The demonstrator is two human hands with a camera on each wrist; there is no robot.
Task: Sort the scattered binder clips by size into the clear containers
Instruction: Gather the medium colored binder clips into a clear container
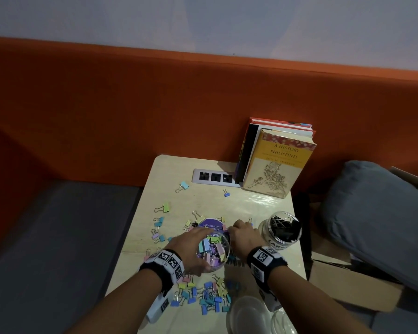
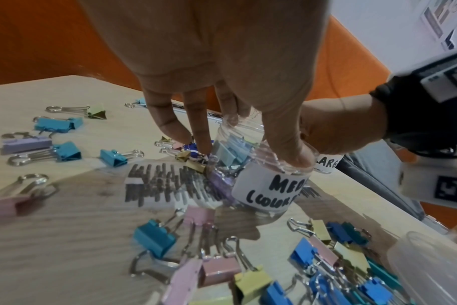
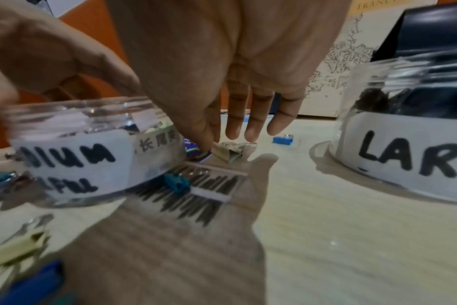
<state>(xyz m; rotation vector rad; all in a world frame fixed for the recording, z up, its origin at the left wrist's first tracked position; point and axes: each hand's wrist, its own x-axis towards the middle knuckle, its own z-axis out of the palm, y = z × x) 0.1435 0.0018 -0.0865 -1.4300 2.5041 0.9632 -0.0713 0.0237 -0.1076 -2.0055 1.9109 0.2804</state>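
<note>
A clear jar labelled medium (image 1: 214, 251) (image 2: 269, 185) (image 3: 78, 161) holds several pastel binder clips. My left hand (image 1: 191, 244) (image 2: 258, 136) grips its rim from above, thumb on the near edge, fingers over the far edge. Just right of it, my right hand (image 1: 237, 231) (image 3: 235, 134) reaches down to the table, fingers straight. Its index fingertip touches a small olive clip (image 3: 232, 151). A jar labelled large (image 1: 281, 229) (image 3: 410, 144) with black clips stands further right. Coloured clips lie in a pile (image 1: 208, 295) (image 2: 326, 258) at the front and scattered at the left (image 1: 159, 222).
An empty clear container (image 1: 249, 314) (image 2: 431, 268) stands at the table's front edge. Books (image 1: 275, 160) lean at the back right beside a socket panel (image 1: 215, 177). A purple round sticker (image 1: 210, 224) lies behind the medium jar. A grey cushion (image 1: 377, 218) lies beyond the right edge.
</note>
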